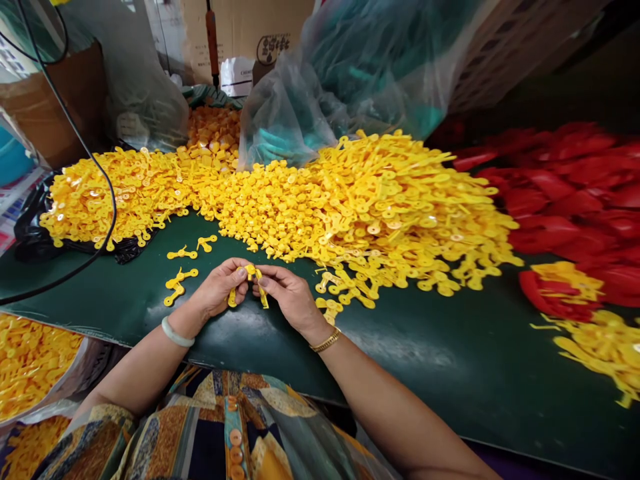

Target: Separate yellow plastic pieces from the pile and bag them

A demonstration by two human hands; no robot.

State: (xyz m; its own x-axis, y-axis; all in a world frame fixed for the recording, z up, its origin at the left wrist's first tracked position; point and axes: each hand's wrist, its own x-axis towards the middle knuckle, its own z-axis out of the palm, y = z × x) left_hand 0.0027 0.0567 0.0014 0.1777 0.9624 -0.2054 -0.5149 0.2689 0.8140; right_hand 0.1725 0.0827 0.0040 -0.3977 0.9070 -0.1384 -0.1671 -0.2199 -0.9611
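Observation:
Close together above the dark green tabletop (400, 353), both my hands pinch small yellow plastic parts (251, 271). My left hand (223, 288), with a pale bangle at its wrist, grips one side, and a yellow piece hangs below its fingers. My right hand (287, 293), with a gold band at the wrist, holds the other side, where a long yellow piece points down. Whether the pieces are joined is hidden by the fingers. Left of my left hand lie several loose yellow link-shaped parts (175, 288). More flat yellow parts (350, 290) lie right of my right hand.
Heaps of yellow parts (280, 207) spread across the back of the table. Red plastic pieces (575, 193) are piled at right. A black cable (107, 173) crosses the left side. An orange-handled tool (213, 43) hangs behind. A container of yellow parts (35, 360) stands lower left.

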